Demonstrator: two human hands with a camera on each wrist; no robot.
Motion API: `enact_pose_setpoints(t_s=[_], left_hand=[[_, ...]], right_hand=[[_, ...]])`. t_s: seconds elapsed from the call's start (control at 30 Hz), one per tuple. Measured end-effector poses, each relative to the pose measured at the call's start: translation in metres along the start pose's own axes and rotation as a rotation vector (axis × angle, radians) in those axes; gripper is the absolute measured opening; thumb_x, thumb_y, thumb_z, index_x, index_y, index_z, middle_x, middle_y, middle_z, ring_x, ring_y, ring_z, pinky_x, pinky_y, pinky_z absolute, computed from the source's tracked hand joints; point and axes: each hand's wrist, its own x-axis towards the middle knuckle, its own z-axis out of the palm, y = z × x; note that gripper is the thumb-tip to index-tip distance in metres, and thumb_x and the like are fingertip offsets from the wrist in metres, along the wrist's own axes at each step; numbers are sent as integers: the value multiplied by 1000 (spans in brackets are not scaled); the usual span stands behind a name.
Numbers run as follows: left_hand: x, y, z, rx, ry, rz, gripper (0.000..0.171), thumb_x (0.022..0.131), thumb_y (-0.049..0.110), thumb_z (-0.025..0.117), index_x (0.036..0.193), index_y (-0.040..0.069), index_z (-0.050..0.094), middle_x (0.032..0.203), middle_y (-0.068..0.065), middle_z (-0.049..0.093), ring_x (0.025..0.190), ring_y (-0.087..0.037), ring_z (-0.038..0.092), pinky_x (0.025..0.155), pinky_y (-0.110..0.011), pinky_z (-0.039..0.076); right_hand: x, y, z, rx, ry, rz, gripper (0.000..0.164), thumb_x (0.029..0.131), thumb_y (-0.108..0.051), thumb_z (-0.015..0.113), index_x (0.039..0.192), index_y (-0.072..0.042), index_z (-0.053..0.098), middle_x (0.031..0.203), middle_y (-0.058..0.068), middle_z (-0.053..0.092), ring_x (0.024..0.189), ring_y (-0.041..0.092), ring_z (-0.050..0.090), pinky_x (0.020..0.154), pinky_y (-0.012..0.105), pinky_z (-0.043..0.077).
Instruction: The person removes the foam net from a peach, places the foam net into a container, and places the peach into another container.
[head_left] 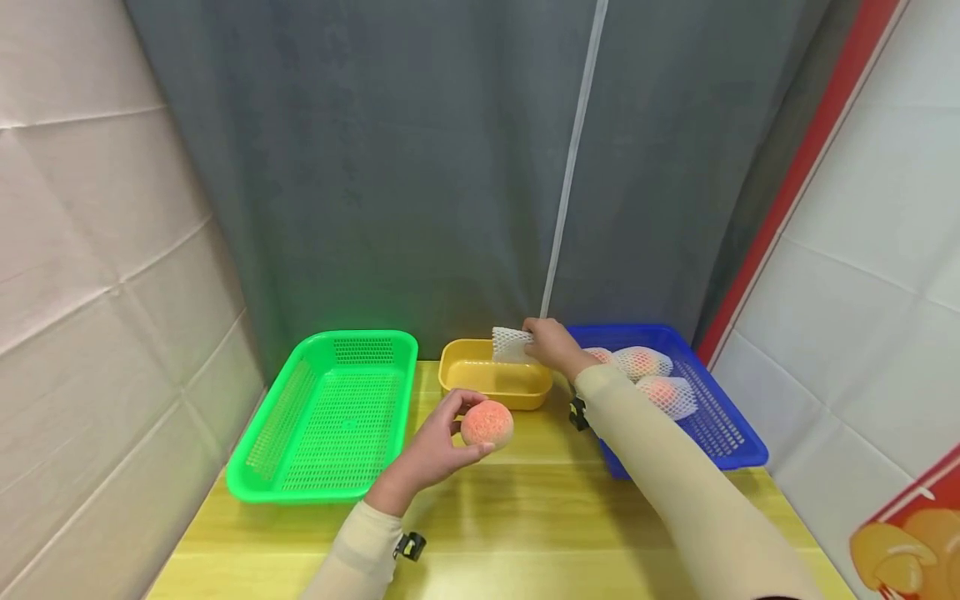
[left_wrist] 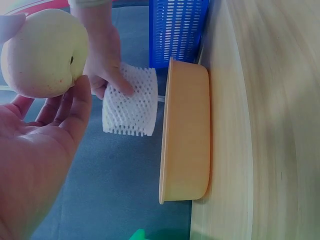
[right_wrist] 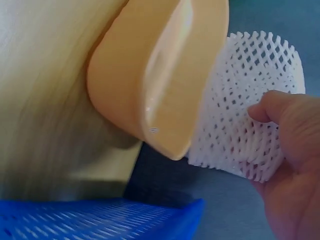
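Note:
My left hand [head_left: 438, 446] grips a round pinkish fruit [head_left: 487, 423], apparently a peach or apple, above the table in front of the yellow bin. Its pale side and dark stem hollow show in the left wrist view. Between thumb and fingers, my right hand [head_left: 553, 343] pinches a white foam net sleeve [right_wrist: 240, 107]. The flattened sleeve hangs over the back right part of the yellow bin [head_left: 495, 400]. In the blue basket [head_left: 738, 446], beside my right forearm, lie several fruits in white foam nets [head_left: 643, 362], partly hidden by the arm.
A green perforated basket [head_left: 247, 487] stands on the left of the wooden table [head_left: 480, 533], with bare mesh showing in its bottom. A grey curtain [head_left: 420, 167] hangs right behind the containers. White cloth walls [head_left: 112, 333] flank both sides.

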Motion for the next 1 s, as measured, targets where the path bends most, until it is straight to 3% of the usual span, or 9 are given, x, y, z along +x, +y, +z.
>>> enact_pose_setpoints(t_s=[0.27, 0.57, 0.77, 1.0], left_hand=[[-1, -4, -2, 9, 5, 22, 62, 85, 30, 84, 135, 23, 48, 132, 4, 53, 119, -23, 56, 100, -44, 51], [-1, -8, -3, 7, 16, 33, 63, 84, 32, 84, 135, 25, 48, 131, 4, 54, 120, -24, 55, 98, -38, 52], [-1, -9, -4, 2, 19, 34, 63, 84, 32, 84, 135, 24, 48, 131, 3, 54, 119, -21, 56, 99, -44, 51], [-3, -11, -4, 3, 15, 20, 61, 84, 33, 84, 134, 26, 49, 131, 5, 52, 118, -17, 56, 100, -47, 51]], right_hand=[[13, 8, 21, 75, 61, 77, 17, 91, -9, 71, 107, -7, 66, 101, 9, 67, 92, 26, 62, 86, 44, 55], [19, 19, 48, 12, 106, 83, 17, 92, -9, 72, 107, -3, 65, 101, 12, 61, 93, 28, 62, 87, 43, 54], [23, 30, 70, -19, 116, 73, 19, 92, -13, 75, 106, -7, 64, 99, 8, 61, 91, 26, 62, 88, 42, 55], [25, 31, 80, -4, 161, 59, 18, 91, -11, 76, 104, -8, 64, 97, 8, 60, 89, 26, 61, 87, 43, 54]])
